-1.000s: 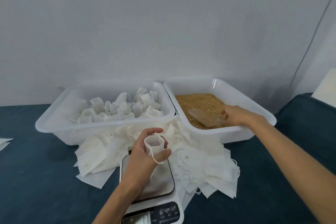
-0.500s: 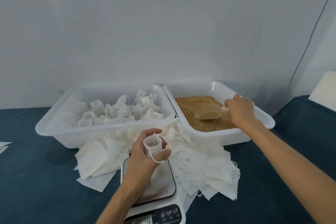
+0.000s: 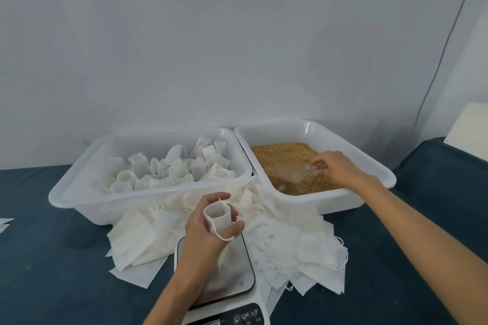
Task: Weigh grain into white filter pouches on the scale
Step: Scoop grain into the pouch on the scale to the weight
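Here, in the head view, the left hand pinches an open filter pouch above the scale, while the right hand grips a clear scoop lying in the grain of the far right tub. Spilling looks the likeliest trouble: the pouch mouth is narrow and soft, so a heaped or tilted scoop could scatter grain onto the loose pouches around the scale. A sagging pouch mouth could also cause misses.
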Action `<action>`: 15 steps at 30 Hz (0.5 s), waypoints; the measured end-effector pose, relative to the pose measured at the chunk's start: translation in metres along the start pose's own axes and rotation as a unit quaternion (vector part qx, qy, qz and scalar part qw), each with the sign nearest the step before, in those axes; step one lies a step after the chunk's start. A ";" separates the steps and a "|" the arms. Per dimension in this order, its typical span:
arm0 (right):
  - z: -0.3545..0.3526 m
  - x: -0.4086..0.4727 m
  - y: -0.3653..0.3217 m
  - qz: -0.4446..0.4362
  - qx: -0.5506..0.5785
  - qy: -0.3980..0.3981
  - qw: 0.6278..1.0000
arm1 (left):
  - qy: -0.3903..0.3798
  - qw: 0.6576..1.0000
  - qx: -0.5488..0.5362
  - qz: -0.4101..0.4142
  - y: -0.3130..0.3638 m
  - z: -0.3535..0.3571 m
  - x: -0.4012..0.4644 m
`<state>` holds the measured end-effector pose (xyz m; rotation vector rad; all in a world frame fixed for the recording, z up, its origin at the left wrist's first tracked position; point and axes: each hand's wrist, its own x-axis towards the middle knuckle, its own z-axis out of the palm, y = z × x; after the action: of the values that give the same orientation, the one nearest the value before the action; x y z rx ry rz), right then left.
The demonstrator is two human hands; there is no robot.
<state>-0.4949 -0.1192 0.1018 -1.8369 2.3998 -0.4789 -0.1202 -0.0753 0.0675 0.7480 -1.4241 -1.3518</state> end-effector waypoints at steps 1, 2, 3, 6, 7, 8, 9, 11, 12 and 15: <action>0.000 0.000 0.001 0.006 0.019 0.006 1.000 | 0.000 1.000 0.001 0.002 0.000 0.000 0.000; 0.000 0.000 0.002 0.010 0.029 0.013 0.999 | -0.001 1.000 0.001 0.003 0.000 0.000 0.000; 0.001 0.000 0.003 0.013 0.032 0.019 0.999 | -0.002 1.000 0.000 0.004 0.000 0.000 0.000; 0.002 0.001 0.006 0.027 0.038 0.032 0.998 | 0.000 1.000 -0.004 0.006 0.000 0.000 0.000; 0.002 0.001 0.007 0.032 0.047 0.036 0.998 | 0.002 1.000 -0.004 0.006 0.000 0.000 0.000; 0.001 0.001 0.008 0.036 0.056 0.039 0.997 | 0.003 1.000 -0.004 0.007 0.000 0.000 0.000; 0.001 0.001 0.008 0.038 0.060 0.041 0.997 | 0.004 1.000 -0.002 0.009 0.000 0.000 0.000; 0.000 0.000 0.006 0.033 0.059 0.049 0.997 | 0.002 1.000 0.007 0.013 0.000 0.000 0.000; -0.001 -0.002 0.004 0.025 0.058 0.056 0.996 | 0.001 1.000 0.012 0.013 -0.001 0.000 0.000; -0.005 -0.011 -0.010 -0.025 0.091 0.070 0.993 | -0.004 1.000 0.019 0.008 -0.003 0.001 0.002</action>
<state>-0.4842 -0.1098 0.1081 -1.8448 2.3092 -0.8273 -0.1221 -0.0771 0.0648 0.7552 -1.4637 -1.3193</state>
